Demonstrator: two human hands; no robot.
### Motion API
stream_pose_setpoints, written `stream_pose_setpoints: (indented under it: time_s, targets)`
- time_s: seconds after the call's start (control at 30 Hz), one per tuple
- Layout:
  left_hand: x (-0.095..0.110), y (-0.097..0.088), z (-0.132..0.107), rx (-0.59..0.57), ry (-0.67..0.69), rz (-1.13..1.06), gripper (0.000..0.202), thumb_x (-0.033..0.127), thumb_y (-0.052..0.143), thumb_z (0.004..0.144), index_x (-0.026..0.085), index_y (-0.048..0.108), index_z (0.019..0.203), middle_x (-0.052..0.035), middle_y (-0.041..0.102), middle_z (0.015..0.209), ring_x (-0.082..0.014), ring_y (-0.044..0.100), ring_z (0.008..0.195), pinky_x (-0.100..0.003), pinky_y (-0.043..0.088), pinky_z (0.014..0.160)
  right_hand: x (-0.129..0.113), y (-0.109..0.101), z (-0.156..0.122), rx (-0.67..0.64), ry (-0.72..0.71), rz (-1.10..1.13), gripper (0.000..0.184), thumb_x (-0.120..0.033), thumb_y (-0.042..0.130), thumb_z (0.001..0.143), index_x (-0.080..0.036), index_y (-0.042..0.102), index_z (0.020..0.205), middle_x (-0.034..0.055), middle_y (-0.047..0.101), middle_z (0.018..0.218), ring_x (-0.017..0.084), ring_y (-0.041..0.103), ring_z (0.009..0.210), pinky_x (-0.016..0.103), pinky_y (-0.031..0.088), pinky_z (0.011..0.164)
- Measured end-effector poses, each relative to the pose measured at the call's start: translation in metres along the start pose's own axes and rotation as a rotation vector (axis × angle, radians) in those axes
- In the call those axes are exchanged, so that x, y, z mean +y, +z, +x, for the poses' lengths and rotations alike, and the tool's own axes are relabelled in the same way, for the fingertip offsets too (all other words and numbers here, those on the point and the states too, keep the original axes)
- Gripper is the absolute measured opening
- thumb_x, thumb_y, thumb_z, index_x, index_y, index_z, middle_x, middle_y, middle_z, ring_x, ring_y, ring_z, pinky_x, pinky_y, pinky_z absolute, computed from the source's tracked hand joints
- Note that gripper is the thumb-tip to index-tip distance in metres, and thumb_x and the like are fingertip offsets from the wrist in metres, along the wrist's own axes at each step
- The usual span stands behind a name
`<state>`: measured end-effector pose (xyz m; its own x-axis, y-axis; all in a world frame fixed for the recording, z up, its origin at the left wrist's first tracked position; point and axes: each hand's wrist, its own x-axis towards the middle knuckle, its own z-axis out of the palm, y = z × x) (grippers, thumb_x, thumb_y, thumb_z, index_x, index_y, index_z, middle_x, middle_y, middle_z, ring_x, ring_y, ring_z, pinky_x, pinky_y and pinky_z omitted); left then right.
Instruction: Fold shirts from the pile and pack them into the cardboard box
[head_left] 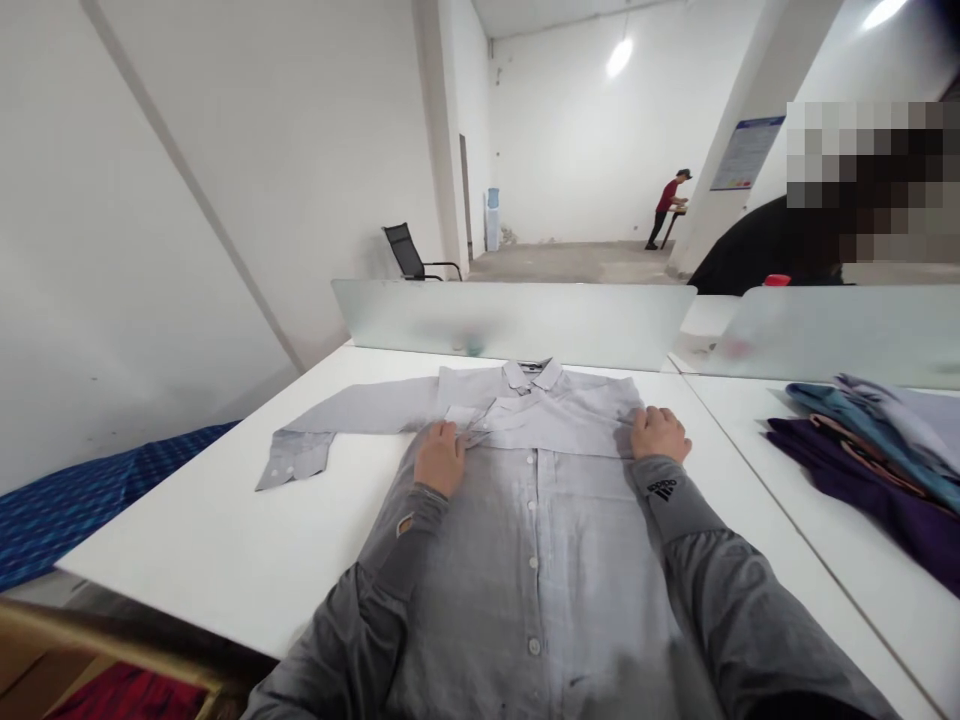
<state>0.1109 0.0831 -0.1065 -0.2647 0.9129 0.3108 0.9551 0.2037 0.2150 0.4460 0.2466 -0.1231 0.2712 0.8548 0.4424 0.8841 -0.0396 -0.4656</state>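
Note:
A grey button-up shirt [495, 560] lies front up on the white table, its collar at the far end and its button row running toward me. One sleeve [360, 408] stretches out to the left, ending in a buttoned cuff. The other sleeve [562, 425] is folded across the chest, with its cuff end near my left hand. At the shirt's left side my left hand [441, 460] has its fingers closed on the cloth. My right hand [660, 435] grips the right edge below the shoulder, fingers bent; the fingertips are partly hidden.
Frosted dividers [510, 315] line the far edge of the white table [202, 540]. Folded garments [862, 450] are piled on the right. Blue patterned cloth [112, 490] lies beyond the left edge. A person in black [772, 245] leans behind the divider; another person [666, 205] stands far back.

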Motion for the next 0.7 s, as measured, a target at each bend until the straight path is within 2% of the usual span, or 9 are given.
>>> stream_pose_setpoints:
  time_s: [0.13, 0.23, 0.3, 0.4, 0.47, 0.6, 0.7]
  targets:
    - [-0.005, -0.003, 0.037, -0.038, 0.067, 0.032, 0.033, 0.016, 0.033, 0.094, 0.016, 0.052, 0.121, -0.0133, 0.052, 0.13, -0.0226, 0.047, 0.121, -0.034, 0.039, 0.101, 0.011, -0.008, 0.014, 0.228, 0.045, 0.312, 0.041, -0.03, 0.033, 0.087, -0.014, 0.064, 0.107, 0.0155, 0.064, 0.111, 0.027, 0.055, 0.106, 0.043, 0.04, 0.093]
    - [-0.006, 0.005, 0.064, -0.124, 0.098, 0.05, 0.036, 0.014, 0.042, 0.088, 0.019, 0.051, 0.123, -0.0118, 0.053, 0.13, -0.0244, 0.043, 0.124, -0.036, 0.041, 0.098, 0.021, -0.009, 0.021, 0.279, 0.085, 0.409, 0.043, -0.024, 0.029, 0.084, -0.011, 0.06, 0.112, 0.0127, 0.067, 0.1, 0.022, 0.062, 0.088, 0.037, 0.046, 0.084]
    - [-0.007, 0.01, 0.076, -0.178, 0.09, 0.061, 0.032, 0.015, 0.047, 0.086, 0.021, 0.054, 0.117, -0.0109, 0.057, 0.123, -0.025, 0.046, 0.121, -0.037, 0.043, 0.094, 0.024, -0.008, 0.022, 0.275, 0.08, 0.424, 0.043, -0.023, 0.027, 0.085, -0.012, 0.058, 0.112, 0.01, 0.068, 0.095, 0.018, 0.063, 0.077, 0.033, 0.049, 0.078]
    - [-0.011, 0.01, 0.089, -0.203, 0.053, 0.069, 0.021, 0.02, 0.051, 0.085, 0.021, 0.058, 0.105, -0.0093, 0.059, 0.119, -0.0244, 0.049, 0.118, -0.037, 0.042, 0.095, 0.02, -0.007, 0.017, 0.257, 0.024, 0.44, 0.038, -0.027, 0.031, 0.086, -0.014, 0.06, 0.108, 0.0098, 0.068, 0.099, 0.018, 0.064, 0.081, 0.031, 0.049, 0.08]
    - [-0.016, 0.005, 0.096, -0.18, -0.003, 0.069, 0.021, 0.023, 0.047, 0.088, 0.02, 0.057, 0.107, -0.0098, 0.058, 0.119, -0.0235, 0.052, 0.116, -0.035, 0.043, 0.094, 0.015, -0.005, 0.014, 0.237, -0.071, 0.41, 0.038, -0.028, 0.033, 0.087, -0.014, 0.061, 0.109, 0.0115, 0.066, 0.107, 0.02, 0.062, 0.091, 0.031, 0.048, 0.084]
    - [-0.022, -0.006, 0.094, -0.116, -0.172, 0.088, 0.033, 0.021, 0.042, 0.09, 0.01, 0.051, 0.119, -0.0185, 0.059, 0.115, -0.0261, 0.06, 0.104, -0.035, 0.047, 0.085, 0.009, 0.001, 0.011, -0.01, -0.28, 0.167, 0.037, -0.024, 0.039, 0.087, -0.016, 0.062, 0.115, 0.0119, 0.061, 0.12, 0.022, 0.057, 0.108, 0.033, 0.045, 0.091]
    - [-0.018, -0.001, 0.078, -0.034, -0.186, 0.106, 0.045, 0.023, 0.041, 0.091, 0.008, 0.041, 0.134, -0.0231, 0.049, 0.132, -0.0312, 0.05, 0.122, -0.041, 0.042, 0.095, 0.01, 0.006, 0.011, -0.118, -0.223, 0.054, 0.039, -0.022, 0.044, 0.085, -0.016, 0.061, 0.119, 0.0131, 0.06, 0.121, 0.024, 0.058, 0.104, 0.035, 0.045, 0.089]
